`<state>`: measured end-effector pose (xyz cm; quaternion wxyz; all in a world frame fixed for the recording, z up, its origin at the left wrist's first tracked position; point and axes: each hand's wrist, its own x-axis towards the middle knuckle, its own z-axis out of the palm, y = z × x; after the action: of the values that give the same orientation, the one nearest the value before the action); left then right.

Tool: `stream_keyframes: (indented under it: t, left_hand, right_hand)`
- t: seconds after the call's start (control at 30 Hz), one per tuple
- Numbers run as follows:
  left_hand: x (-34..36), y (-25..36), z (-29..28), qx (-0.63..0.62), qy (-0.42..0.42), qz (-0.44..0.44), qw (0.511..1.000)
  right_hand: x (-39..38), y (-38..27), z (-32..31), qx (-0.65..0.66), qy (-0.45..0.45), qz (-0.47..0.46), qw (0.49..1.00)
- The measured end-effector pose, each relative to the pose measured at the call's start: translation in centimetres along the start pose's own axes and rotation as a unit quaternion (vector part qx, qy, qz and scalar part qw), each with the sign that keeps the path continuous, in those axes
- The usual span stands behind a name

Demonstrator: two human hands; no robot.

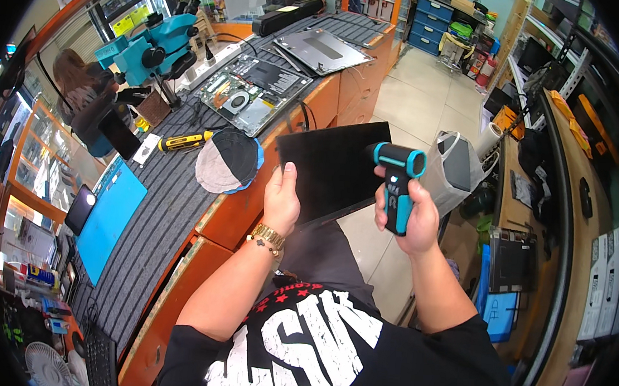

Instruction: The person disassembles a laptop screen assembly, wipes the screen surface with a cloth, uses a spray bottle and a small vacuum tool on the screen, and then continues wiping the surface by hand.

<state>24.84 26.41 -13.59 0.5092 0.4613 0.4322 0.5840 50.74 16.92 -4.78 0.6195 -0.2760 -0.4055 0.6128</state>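
Observation:
My left hand [282, 200] grips the left edge of a black laptop screen panel [333, 169], thumb on its dark face. The panel is held tilted above my lap, off the bench. My right hand [417, 216] is wrapped round the handle of a black and teal handheld air blower [398, 188]. Its round head sits at the panel's right edge, and its narrow end is toward the dark face. On the bench beyond lies an opened laptop base [248, 95] with its circuit board, fan and battery bare. A grey laptop lid [323, 50] rests behind it.
On the striped bench mat [172, 208] are a cap [225, 162], a yellow and black screwdriver [184, 141] and a blue mat [111, 222]. A teal microscope [151, 49] stands at the bench's left. To my right are a plastic-wrapped bin [455, 164] and crowded shelves. A person [80, 84] sits beyond the bench.

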Motion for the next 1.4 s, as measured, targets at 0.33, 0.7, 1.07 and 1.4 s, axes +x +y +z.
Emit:
stream_keyframes:
  t: [0.33,0.7,1.07,1.4]
  left_hand:
    - [0.3,1.6,-1.6,-0.032,0.033,0.023,0.999]
    - [-0.2,2.3,-1.2,-0.017,0.053,0.01,0.998]
    - [-0.7,2.7,-3.4,-0.028,0.045,0.026,0.998]
    - [-1.9,2.6,-3.8,0.019,0.053,0.002,0.998]
  right_hand:
    - [-1.6,1.0,-4.5,-0.048,0.18,0.041,0.982]
    - [-1.1,1.3,-0.2,-0.019,0.031,-0.012,0.999]
    - [-2.5,1.4,-4.3,-0.031,0.134,0.061,0.989]
    - [-1.2,-0.4,-5.5,0.008,0.115,0.035,0.993]
